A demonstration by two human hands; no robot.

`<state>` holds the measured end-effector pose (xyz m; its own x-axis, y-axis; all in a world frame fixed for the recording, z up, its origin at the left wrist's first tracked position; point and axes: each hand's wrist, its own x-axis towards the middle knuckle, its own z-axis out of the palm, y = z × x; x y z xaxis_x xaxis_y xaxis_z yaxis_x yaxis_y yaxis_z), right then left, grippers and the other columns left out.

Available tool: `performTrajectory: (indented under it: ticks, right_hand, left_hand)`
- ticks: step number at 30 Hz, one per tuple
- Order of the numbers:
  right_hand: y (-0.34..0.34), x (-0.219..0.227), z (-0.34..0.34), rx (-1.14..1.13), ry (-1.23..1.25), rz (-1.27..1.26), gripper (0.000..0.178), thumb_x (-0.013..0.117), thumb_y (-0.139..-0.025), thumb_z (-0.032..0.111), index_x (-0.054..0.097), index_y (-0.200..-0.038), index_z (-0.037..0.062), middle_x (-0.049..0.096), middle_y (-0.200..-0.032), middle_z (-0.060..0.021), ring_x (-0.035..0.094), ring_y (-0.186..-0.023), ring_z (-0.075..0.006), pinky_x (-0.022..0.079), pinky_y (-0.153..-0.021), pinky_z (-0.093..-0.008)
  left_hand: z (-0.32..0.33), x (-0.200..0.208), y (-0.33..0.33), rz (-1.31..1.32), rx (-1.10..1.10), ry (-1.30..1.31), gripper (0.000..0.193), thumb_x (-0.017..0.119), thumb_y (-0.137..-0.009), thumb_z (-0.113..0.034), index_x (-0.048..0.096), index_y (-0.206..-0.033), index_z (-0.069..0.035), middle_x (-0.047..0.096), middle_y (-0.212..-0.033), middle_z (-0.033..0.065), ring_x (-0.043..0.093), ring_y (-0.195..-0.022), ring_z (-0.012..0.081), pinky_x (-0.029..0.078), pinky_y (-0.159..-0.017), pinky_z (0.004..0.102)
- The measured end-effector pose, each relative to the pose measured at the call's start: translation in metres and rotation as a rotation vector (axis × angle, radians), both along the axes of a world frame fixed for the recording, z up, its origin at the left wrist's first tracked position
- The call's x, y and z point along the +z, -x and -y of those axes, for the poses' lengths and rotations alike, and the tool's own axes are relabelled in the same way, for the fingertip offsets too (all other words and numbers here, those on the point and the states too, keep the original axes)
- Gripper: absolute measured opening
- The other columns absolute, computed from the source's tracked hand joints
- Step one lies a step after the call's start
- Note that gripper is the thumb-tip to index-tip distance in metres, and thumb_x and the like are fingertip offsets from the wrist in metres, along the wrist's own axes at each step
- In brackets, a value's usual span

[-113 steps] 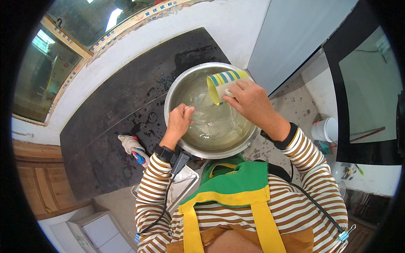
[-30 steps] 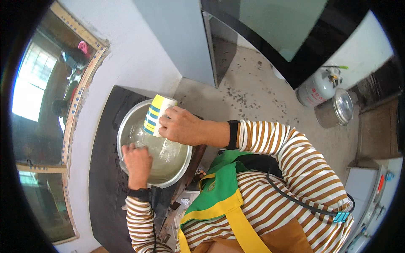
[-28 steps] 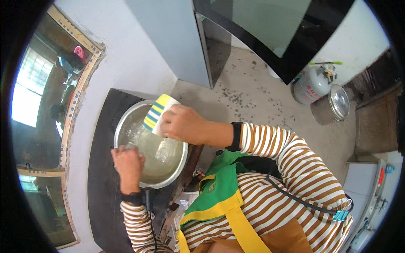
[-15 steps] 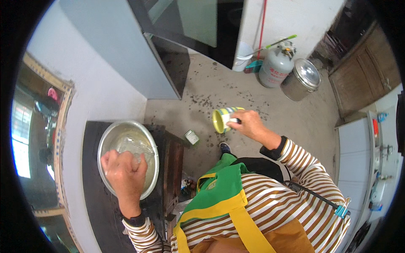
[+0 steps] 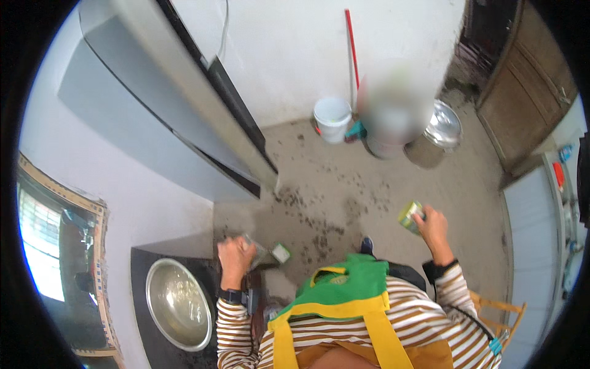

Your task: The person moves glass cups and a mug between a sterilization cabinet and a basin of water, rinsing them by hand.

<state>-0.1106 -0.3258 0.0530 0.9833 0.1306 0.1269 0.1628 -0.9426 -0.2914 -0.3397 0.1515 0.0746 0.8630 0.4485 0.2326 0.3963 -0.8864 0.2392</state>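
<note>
My right hand (image 5: 434,230) is closed around a yellow-green striped mug (image 5: 408,215), held out over the floor at the right. My left hand (image 5: 235,261) has its fingers curled shut on a see-through thing (image 5: 258,251), glass or clear plastic; its kind cannot be made out. Below and left of that hand, a metal basin (image 5: 149,289) sits on a dark tabletop (image 5: 140,270), with what looks like shallow water inside. Just past the clear thing, a small white-and-green container (image 5: 281,253) is seen at floor level.
A tall grey cabinet or fridge (image 5: 153,117) stands at the upper left. By the far wall are a white bucket (image 5: 332,119), a red pole (image 5: 352,46), a blurred gas cylinder (image 5: 387,144) and a lidded metal pot (image 5: 444,126). Wet spots mark the floor (image 5: 307,166). A wooden chair (image 5: 507,317) is behind my right arm.
My left hand has lifted the clear thing out of the basin and moved right. My right hand has carried the mug farther right. The view has turned, and the tall grey unit looks different.
</note>
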Motion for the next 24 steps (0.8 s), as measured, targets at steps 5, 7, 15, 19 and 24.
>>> performTrajectory:
  ticks: [5,7,15,19,24]
  right_hand:
    - [-0.077,-0.015,0.063,-0.095,0.063,-0.053,0.033,0.076,-0.076,0.034,0.066,-0.086,0.0035,0.068,-0.077,-0.0211,0.066,-0.073,-0.0402,0.052,-0.065,-0.0494]
    - [-0.109,-0.016,0.081,-0.111,0.111,-0.048,0.032,0.076,-0.075,0.034,0.068,-0.081,0.0033,0.066,-0.074,-0.022,0.065,-0.07,-0.0408,0.051,-0.063,-0.0494]
    - [-0.233,-0.006,0.072,0.025,0.092,-0.079,0.034,0.078,-0.073,0.032,0.07,-0.084,0.0011,0.068,-0.078,-0.0223,0.066,-0.073,-0.04,0.052,-0.066,-0.0474]
    - [-0.295,0.003,0.015,0.15,0.033,-0.093,0.031,0.078,-0.074,0.03,0.069,-0.084,0.0014,0.067,-0.074,-0.0223,0.066,-0.071,-0.0394,0.052,-0.065,-0.0473]
    - [-0.378,0.016,-0.07,0.328,-0.077,-0.062,0.029,0.077,-0.075,0.028,0.07,-0.085,0.0019,0.066,-0.07,-0.0209,0.066,-0.067,-0.0392,0.052,-0.064,-0.0466]
  left_hand:
    - [0.002,-0.075,-0.041,-0.313,0.28,0.12,0.033,0.071,-0.072,-0.038,0.07,-0.075,-0.005,0.068,-0.081,0.0178,0.066,-0.078,0.0415,0.052,-0.071,0.0494]
    - [0.013,-0.101,-0.052,-0.408,0.372,0.127,0.038,0.07,-0.074,-0.043,0.073,-0.082,-0.006,0.07,-0.085,0.0168,0.068,-0.083,0.0399,0.054,-0.074,0.0484]
    - [0.058,-0.151,-0.087,-0.539,0.571,0.378,0.04,0.066,-0.073,-0.039,0.073,-0.085,-0.001,0.069,-0.089,0.0228,0.068,-0.087,0.0393,0.055,-0.079,0.0464]
    - [0.059,-0.174,-0.099,-0.56,0.605,0.354,0.044,0.067,-0.073,-0.041,0.073,-0.082,0.001,0.069,-0.086,0.0234,0.068,-0.084,0.0384,0.055,-0.077,0.045]
    - [0.047,-0.182,-0.158,-0.495,0.749,0.469,0.042,0.066,-0.073,-0.041,0.074,-0.084,-0.001,0.07,-0.09,0.0221,0.068,-0.087,0.0383,0.055,-0.078,0.0464]
